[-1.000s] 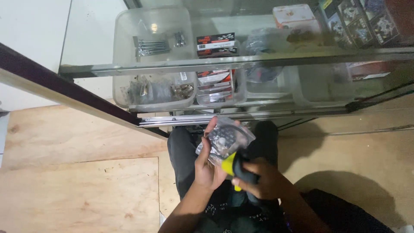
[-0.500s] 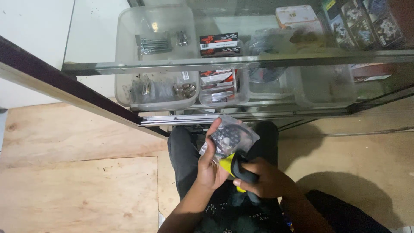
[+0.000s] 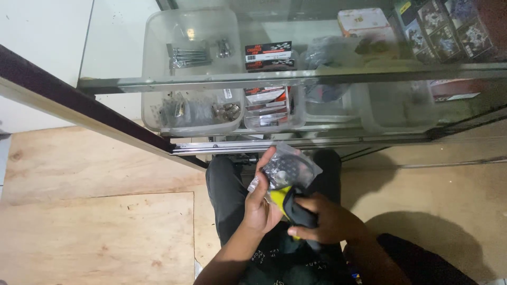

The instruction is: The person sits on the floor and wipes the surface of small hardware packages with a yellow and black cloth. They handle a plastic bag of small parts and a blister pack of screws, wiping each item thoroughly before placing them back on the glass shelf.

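Glass shelves hold bolt-filled clear bins.

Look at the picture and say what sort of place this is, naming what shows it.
Probably a small hardware or parts shop: a glass display case holds clear plastic bins of bolts and boxed parts, standing on a plywood floor.

At 12 o'clock stands a glass cabinet, with 1 tub of bolts on its shelf at 11 o'clock and small boxes just right of it. Below centre, the left hand holds a clear bag above the right hand, which grips a tool.
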